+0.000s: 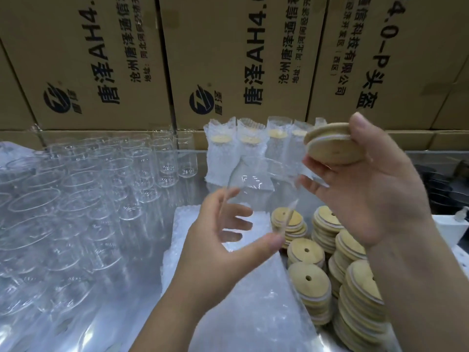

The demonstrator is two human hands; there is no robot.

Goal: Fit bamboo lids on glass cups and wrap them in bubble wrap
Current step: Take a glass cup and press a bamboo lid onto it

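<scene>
My left hand [223, 240] grips a clear glass cup [256, 189] in mid-air, lying tilted with its open mouth turned toward the right. My right hand [368, 189] pinches a round bamboo lid [330, 144] between thumb and fingers, just above and to the right of the cup's mouth. The lid and cup are apart. Below my hands lies a stack of bubble wrap bags [243, 313]. Piles of bamboo lids [337, 270] with small centre holes stand to the right of it.
Several bare glass cups [83, 199] crowd the left half of the table. Several wrapped, lidded cups [253, 146] stand in a row at the back centre. Printed cardboard boxes [228, 59] form a wall behind. Dark objects [446, 184] sit at the far right.
</scene>
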